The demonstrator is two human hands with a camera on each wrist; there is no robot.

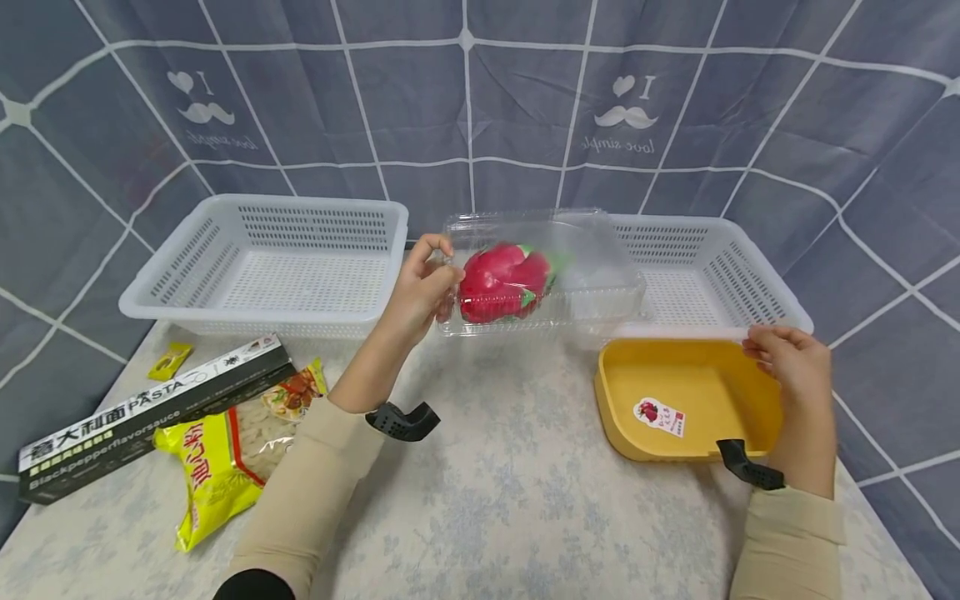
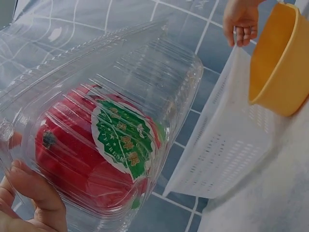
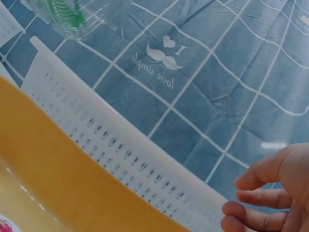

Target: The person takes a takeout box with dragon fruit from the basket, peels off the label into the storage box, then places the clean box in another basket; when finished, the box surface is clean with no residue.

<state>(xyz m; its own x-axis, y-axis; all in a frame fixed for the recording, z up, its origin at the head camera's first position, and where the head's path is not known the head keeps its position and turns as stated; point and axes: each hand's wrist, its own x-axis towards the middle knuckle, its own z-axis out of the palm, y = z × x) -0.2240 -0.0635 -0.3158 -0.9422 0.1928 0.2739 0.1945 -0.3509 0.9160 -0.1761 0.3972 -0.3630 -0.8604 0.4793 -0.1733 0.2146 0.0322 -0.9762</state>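
Observation:
My left hand (image 1: 420, 287) pinches the left end of a clear plastic clamshell box (image 1: 600, 271), with thumb and fingers curled at its edge. Inside lies a red dragon fruit (image 1: 506, 279); a green and white label (image 2: 125, 137) shows in the left wrist view. The box overlaps the right white basket (image 1: 675, 300) in the head view. By that basket's front right corner is my right hand (image 1: 791, 358), its fingers loosely bent and fingertips right at the rim, with a gap between thumb and fingers. Below it sits a yellow bin (image 1: 690, 375).
A second white basket (image 1: 300, 283) stands at the back left. In front of it lie a black pasta box (image 1: 150, 417), a yellow noodle bag (image 1: 217, 475) and a small yellow packet (image 1: 171, 360). A dragon fruit sticker (image 1: 660, 417) is on the bin. A blue checked curtain (image 1: 525, 108) hangs behind.

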